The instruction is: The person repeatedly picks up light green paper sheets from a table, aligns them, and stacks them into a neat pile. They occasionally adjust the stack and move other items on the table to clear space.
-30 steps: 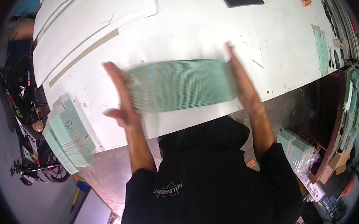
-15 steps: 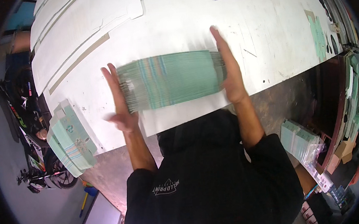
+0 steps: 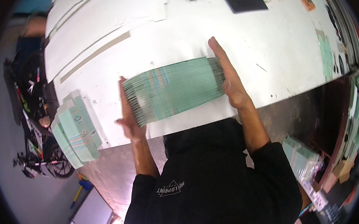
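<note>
A fanned stack of flat, pale green folded cartons (image 3: 186,86) lies on the white table close to my body, its layers overlapping like steps. Orange and blue stripes run across its left part. My left hand (image 3: 131,119) is upright along the stack's left end, fingers straight and thumb sticking out to the left. Against the right end rests the palm side of my right hand (image 3: 232,85), its fingers stretched out toward the far side. Neither hand is wrapped round the cartons; they stand between the two palms.
More green cartons (image 3: 76,133) lie at the table's left edge. White sheets (image 3: 110,17) cover the far left. A black flat object (image 3: 246,3) and an orange item (image 3: 306,2) are at the back. Green strips (image 3: 325,56) lie far right; wrapped cartons (image 3: 301,153) stand below the table.
The head view has shifted, so the table sits lower and further right. My left hand's fingers, spread and blurred before, now line up along the stack's left end. The stack looks more slanted.
</note>
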The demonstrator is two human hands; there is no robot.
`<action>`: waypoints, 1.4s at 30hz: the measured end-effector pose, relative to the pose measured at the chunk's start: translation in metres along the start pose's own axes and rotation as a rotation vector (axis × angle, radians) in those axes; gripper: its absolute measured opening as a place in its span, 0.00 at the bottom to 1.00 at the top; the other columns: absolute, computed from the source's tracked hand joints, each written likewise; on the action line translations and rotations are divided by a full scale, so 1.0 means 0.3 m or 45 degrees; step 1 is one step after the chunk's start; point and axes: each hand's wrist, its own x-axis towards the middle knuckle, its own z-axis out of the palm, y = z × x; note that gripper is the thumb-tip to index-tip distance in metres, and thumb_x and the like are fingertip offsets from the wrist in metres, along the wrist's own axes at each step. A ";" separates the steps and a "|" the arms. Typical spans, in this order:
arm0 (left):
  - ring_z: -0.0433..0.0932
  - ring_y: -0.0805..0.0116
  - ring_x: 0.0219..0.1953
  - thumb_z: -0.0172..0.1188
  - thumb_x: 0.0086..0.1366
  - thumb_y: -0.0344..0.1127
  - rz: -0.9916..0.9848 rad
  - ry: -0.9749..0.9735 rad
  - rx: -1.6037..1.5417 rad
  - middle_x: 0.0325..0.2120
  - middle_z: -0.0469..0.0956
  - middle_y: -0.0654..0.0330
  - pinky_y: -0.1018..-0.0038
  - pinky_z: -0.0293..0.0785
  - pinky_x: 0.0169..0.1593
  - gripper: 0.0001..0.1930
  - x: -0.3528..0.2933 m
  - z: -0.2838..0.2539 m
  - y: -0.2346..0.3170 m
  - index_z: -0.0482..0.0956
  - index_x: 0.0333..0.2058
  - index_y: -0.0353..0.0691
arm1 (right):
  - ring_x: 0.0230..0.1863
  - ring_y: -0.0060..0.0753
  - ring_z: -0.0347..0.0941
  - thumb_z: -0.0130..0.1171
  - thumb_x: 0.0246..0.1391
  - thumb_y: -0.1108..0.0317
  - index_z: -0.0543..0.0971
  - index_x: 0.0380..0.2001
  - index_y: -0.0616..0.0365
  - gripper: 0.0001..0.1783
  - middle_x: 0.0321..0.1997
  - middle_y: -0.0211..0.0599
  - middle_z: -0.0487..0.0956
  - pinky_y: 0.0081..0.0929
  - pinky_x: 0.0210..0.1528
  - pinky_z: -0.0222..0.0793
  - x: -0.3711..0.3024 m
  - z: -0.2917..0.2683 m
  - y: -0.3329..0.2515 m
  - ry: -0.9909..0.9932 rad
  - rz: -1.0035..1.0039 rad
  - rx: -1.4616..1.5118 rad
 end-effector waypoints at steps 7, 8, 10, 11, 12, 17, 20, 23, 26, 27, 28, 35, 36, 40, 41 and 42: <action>0.35 0.45 0.82 0.27 0.63 0.88 -0.081 0.205 0.234 0.80 0.36 0.42 0.47 0.33 0.81 0.66 -0.095 -0.068 0.059 0.40 0.78 0.29 | 0.86 0.61 0.35 0.52 0.56 0.24 0.52 0.80 0.56 0.61 0.85 0.57 0.44 0.58 0.83 0.34 0.099 0.090 -0.039 -0.208 -0.115 0.087; 0.36 0.46 0.82 0.28 0.62 0.89 -0.008 0.224 0.200 0.80 0.36 0.43 0.48 0.35 0.81 0.67 -0.097 -0.084 0.061 0.39 0.78 0.30 | 0.86 0.61 0.35 0.52 0.56 0.24 0.52 0.80 0.56 0.62 0.85 0.58 0.43 0.57 0.83 0.34 0.120 0.113 -0.025 -0.248 -0.150 0.112; 0.37 0.48 0.82 0.29 0.60 0.91 0.105 0.225 0.139 0.80 0.37 0.45 0.51 0.38 0.81 0.68 -0.138 -0.112 0.080 0.39 0.78 0.31 | 0.85 0.62 0.35 0.55 0.55 0.26 0.50 0.81 0.56 0.63 0.85 0.58 0.43 0.56 0.82 0.34 0.125 0.153 0.001 -0.279 -0.184 0.060; 0.37 0.48 0.82 0.28 0.61 0.90 0.059 0.285 0.173 0.80 0.37 0.45 0.52 0.38 0.80 0.68 -0.125 -0.121 0.091 0.39 0.78 0.30 | 0.85 0.62 0.36 0.56 0.56 0.26 0.50 0.81 0.56 0.62 0.85 0.58 0.43 0.56 0.82 0.34 0.147 0.178 -0.002 -0.320 -0.156 0.052; 0.36 0.48 0.82 0.29 0.61 0.90 0.030 0.291 0.195 0.80 0.36 0.44 0.50 0.38 0.80 0.68 -0.142 -0.139 0.086 0.39 0.78 0.30 | 0.85 0.63 0.36 0.57 0.56 0.27 0.50 0.81 0.57 0.62 0.85 0.58 0.43 0.56 0.82 0.34 0.165 0.198 -0.004 -0.358 -0.127 0.042; 0.34 0.47 0.82 0.31 0.62 0.89 -0.047 0.262 0.295 0.80 0.36 0.42 0.50 0.31 0.81 0.67 -0.202 -0.245 0.066 0.37 0.78 0.29 | 0.84 0.50 0.46 0.62 0.63 0.45 0.54 0.79 0.63 0.52 0.83 0.54 0.53 0.43 0.82 0.41 0.223 0.188 -0.054 -0.456 -0.032 0.271; 0.39 0.46 0.82 0.33 0.70 0.81 0.106 0.442 0.103 0.79 0.43 0.38 0.51 0.30 0.81 0.59 -0.170 -0.329 0.084 0.44 0.77 0.27 | 0.78 0.45 0.60 0.68 0.63 0.52 0.65 0.73 0.65 0.44 0.76 0.53 0.67 0.42 0.79 0.51 0.380 0.143 -0.065 -0.266 -0.025 -0.012; 0.47 0.46 0.80 0.38 0.80 0.63 0.161 0.567 -0.093 0.77 0.50 0.42 0.52 0.43 0.80 0.43 -0.046 -0.419 0.133 0.51 0.76 0.28 | 0.64 0.38 0.76 0.69 0.63 0.55 0.77 0.60 0.67 0.31 0.61 0.50 0.81 0.36 0.70 0.66 0.662 0.171 -0.046 -0.102 -0.066 -0.092; 0.52 0.46 0.78 0.43 0.80 0.59 -0.060 0.586 -0.453 0.74 0.55 0.39 0.51 0.48 0.79 0.42 0.121 -0.408 0.133 0.53 0.74 0.25 | 0.56 0.39 0.81 0.69 0.63 0.52 0.81 0.53 0.68 0.28 0.55 0.52 0.84 0.33 0.59 0.74 0.984 0.216 0.033 -0.062 -0.103 -0.357; 0.55 0.47 0.77 0.47 0.80 0.55 -0.180 0.622 -0.733 0.73 0.57 0.39 0.53 0.52 0.78 0.39 0.178 -0.410 0.129 0.55 0.73 0.25 | 0.55 0.40 0.82 0.68 0.63 0.52 0.82 0.53 0.68 0.28 0.55 0.52 0.84 0.34 0.58 0.75 1.080 0.220 0.049 -0.042 -0.058 -0.402; 0.55 0.47 0.77 0.48 0.80 0.54 -0.192 0.651 -0.696 0.74 0.56 0.39 0.53 0.53 0.78 0.38 0.240 -0.404 0.119 0.55 0.73 0.25 | 0.55 0.42 0.82 0.68 0.63 0.52 0.82 0.53 0.67 0.27 0.56 0.53 0.84 0.35 0.56 0.76 1.165 0.215 0.063 -0.019 -0.007 -0.452; 0.59 0.53 0.76 0.57 0.77 0.40 -0.166 0.592 0.266 0.71 0.64 0.41 0.58 0.56 0.76 0.32 0.366 -0.405 0.098 0.62 0.71 0.24 | 0.71 0.63 0.68 0.63 0.64 0.49 0.81 0.60 0.59 0.29 0.68 0.63 0.74 0.55 0.70 0.65 1.138 0.367 0.200 -0.157 -0.499 -1.247; 0.59 0.53 0.76 0.57 0.77 0.40 -0.199 0.635 0.214 0.71 0.64 0.42 0.57 0.56 0.76 0.32 0.371 -0.406 0.089 0.62 0.71 0.25 | 0.74 0.64 0.65 0.63 0.65 0.47 0.81 0.62 0.58 0.31 0.70 0.64 0.72 0.58 0.72 0.61 1.126 0.383 0.212 -0.106 -0.573 -1.314; 0.60 0.52 0.75 0.56 0.77 0.41 -0.292 0.792 -0.205 0.72 0.60 0.43 0.56 0.58 0.76 0.34 0.392 -0.422 0.066 0.57 0.73 0.26 | 0.81 0.61 0.53 0.59 0.67 0.45 0.75 0.68 0.55 0.35 0.77 0.58 0.64 0.66 0.79 0.45 1.136 0.401 0.236 -0.357 -0.333 -1.264; 0.60 0.51 0.75 0.55 0.78 0.41 -0.300 0.826 -0.370 0.73 0.59 0.43 0.56 0.58 0.76 0.35 0.403 -0.424 0.065 0.56 0.74 0.27 | 0.81 0.60 0.52 0.59 0.67 0.45 0.74 0.69 0.55 0.35 0.78 0.56 0.64 0.66 0.80 0.44 1.138 0.401 0.232 -0.398 -0.331 -1.247; 0.59 0.51 0.75 0.55 0.78 0.42 -0.299 0.837 -0.466 0.73 0.58 0.43 0.56 0.58 0.76 0.35 0.416 -0.434 0.066 0.55 0.74 0.27 | 0.81 0.58 0.52 0.59 0.67 0.45 0.74 0.69 0.55 0.35 0.78 0.54 0.64 0.66 0.80 0.43 1.139 0.400 0.229 -0.439 -0.329 -1.229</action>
